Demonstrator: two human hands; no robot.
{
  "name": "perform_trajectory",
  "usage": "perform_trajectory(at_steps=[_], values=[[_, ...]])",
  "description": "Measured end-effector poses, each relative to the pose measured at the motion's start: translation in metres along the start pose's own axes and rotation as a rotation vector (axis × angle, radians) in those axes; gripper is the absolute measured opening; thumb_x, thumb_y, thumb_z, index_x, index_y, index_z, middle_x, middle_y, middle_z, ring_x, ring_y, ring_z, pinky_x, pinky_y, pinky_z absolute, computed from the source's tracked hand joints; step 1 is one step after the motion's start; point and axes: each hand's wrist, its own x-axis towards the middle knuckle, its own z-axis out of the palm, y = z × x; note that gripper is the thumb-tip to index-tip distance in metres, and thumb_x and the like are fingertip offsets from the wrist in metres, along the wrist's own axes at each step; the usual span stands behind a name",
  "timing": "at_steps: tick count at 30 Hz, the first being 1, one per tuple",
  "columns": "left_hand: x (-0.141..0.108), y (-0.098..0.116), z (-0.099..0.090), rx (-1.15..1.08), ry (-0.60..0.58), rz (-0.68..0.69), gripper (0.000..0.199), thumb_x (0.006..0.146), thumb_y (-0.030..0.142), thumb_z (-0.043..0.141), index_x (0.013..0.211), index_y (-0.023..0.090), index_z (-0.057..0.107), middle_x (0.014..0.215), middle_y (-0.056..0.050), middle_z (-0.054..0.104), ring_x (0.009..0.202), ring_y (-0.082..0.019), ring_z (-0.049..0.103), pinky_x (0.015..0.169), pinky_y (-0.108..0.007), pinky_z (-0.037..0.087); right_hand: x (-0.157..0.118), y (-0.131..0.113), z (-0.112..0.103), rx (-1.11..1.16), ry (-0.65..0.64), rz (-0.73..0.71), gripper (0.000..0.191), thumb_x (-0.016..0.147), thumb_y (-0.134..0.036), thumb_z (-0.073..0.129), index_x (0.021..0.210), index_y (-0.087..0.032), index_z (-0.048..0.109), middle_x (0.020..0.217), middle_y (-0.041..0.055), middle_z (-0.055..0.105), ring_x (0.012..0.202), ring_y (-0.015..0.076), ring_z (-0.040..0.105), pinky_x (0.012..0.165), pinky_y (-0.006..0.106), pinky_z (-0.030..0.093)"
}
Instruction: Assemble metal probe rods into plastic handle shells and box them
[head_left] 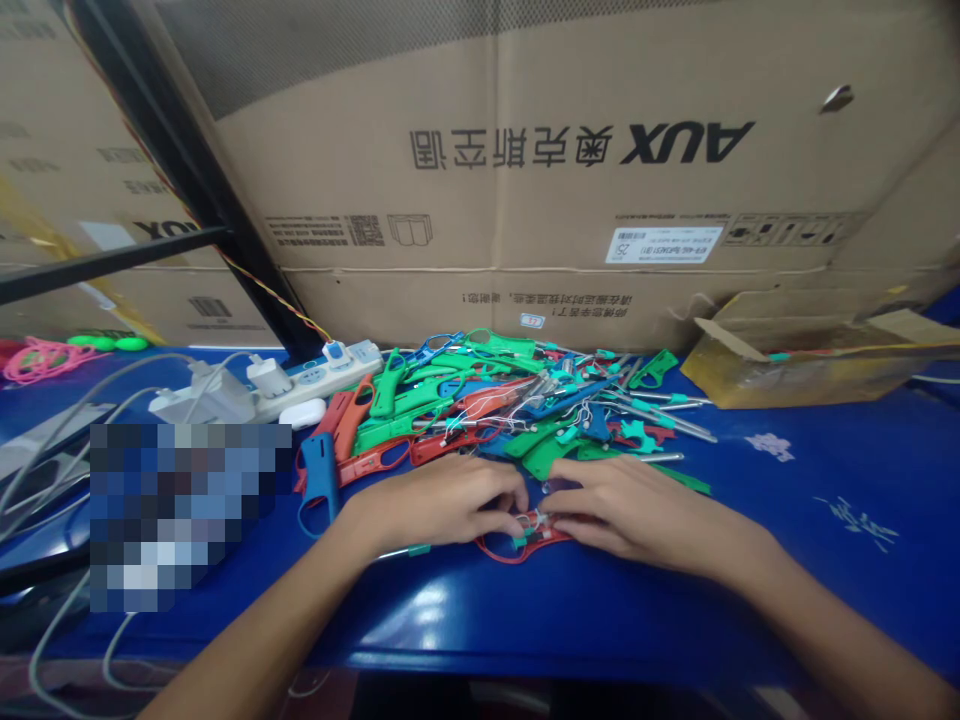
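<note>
A red long-nozzle lighter casing lies in front of me near the table's front edge, with its looped trigger-guard end toward the left. Small white wires and a teal piece show inside it. Bent fingers of my left hand are closed on the casing's left part, around the teal piece. My right hand grips its right part, which the fingers mostly hide. Just beyond both hands spreads a pile of lighter parts: green casings, red casings, a blue casing and metal tubes.
A power strip with white plugs and cables stands at left, beside a white case. At right is an open cardboard box. A large carton walls off the back of the blue table. A pixelated patch covers something left.
</note>
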Motion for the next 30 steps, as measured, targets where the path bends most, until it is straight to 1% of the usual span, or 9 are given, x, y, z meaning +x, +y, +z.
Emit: perform_trajectory(at_steps=[5,12,16,18,22,26,30], values=[[0.0003,0.0006,-0.0006,0.011,-0.006,-0.009,0.014,0.096,0.032,0.059,0.105,0.022,0.065,0.101,-0.001,0.069,0.091,-0.017,0.064,0.079,-0.025,0.046,-0.0001,0.0007,0.0007,-0.002,0.015,0.001,0.023,0.100,-0.034,0.050,0.114,-0.030,0.069,0.098,0.0016,0.062,0.076,0.0143,0.061,0.062,0.027,0.036],[0.0004,0.0030,-0.0024,0.044,-0.024,-0.039,0.016,0.097,0.035,0.059,0.105,0.023,0.066,0.095,0.000,0.070,0.084,-0.015,0.064,0.072,-0.024,0.044,-0.0004,0.0000,-0.0001,0.005,-0.002,0.014,0.026,0.100,-0.039,0.048,0.115,-0.031,0.069,0.098,0.0014,0.062,0.078,0.0156,0.062,0.063,0.027,0.037],[0.0001,0.0041,-0.0030,0.044,-0.036,-0.052,0.016,0.097,0.034,0.058,0.106,0.023,0.066,0.095,-0.001,0.071,0.084,-0.015,0.064,0.072,-0.025,0.044,-0.0002,0.0009,0.0003,0.021,-0.003,0.018,0.028,0.101,-0.042,0.046,0.116,-0.033,0.068,0.098,0.0016,0.062,0.078,0.0153,0.062,0.063,0.027,0.037],[0.0001,0.0039,-0.0029,0.044,-0.038,-0.055,0.016,0.097,0.035,0.058,0.105,0.023,0.066,0.094,0.000,0.071,0.083,-0.015,0.064,0.072,-0.024,0.043,-0.0003,0.0015,0.0014,0.020,0.000,0.014,0.029,0.101,-0.042,0.046,0.114,-0.032,0.069,0.096,0.0018,0.062,0.076,0.0151,0.061,0.063,0.027,0.037],[0.0001,0.0028,-0.0026,0.042,-0.029,-0.054,0.017,0.097,0.037,0.059,0.104,0.023,0.067,0.091,0.000,0.070,0.081,-0.014,0.063,0.069,-0.024,0.042,0.0001,0.0021,0.0035,0.024,0.012,0.010,0.031,0.102,-0.042,0.045,0.106,-0.026,0.072,0.094,0.0027,0.061,0.076,0.0151,0.060,0.062,0.027,0.036],[-0.0004,0.0021,-0.0025,0.045,-0.021,-0.050,0.018,0.096,0.037,0.060,0.105,0.024,0.067,0.090,0.000,0.070,0.079,-0.014,0.063,0.068,-0.024,0.041,0.0024,0.0019,0.0054,0.057,0.020,0.013,0.035,0.103,-0.044,0.042,0.108,-0.026,0.071,0.097,0.0028,0.061,0.079,0.0149,0.061,0.065,0.028,0.038],[-0.0020,0.0003,-0.0044,0.051,-0.013,-0.055,0.017,0.095,0.036,0.060,0.105,0.024,0.066,0.092,0.000,0.070,0.079,-0.015,0.062,0.067,-0.024,0.041,0.0052,0.0021,0.0068,0.081,0.027,0.004,0.035,0.102,-0.045,0.043,0.111,-0.026,0.071,0.098,0.0034,0.062,0.082,0.0154,0.062,0.067,0.028,0.040]])
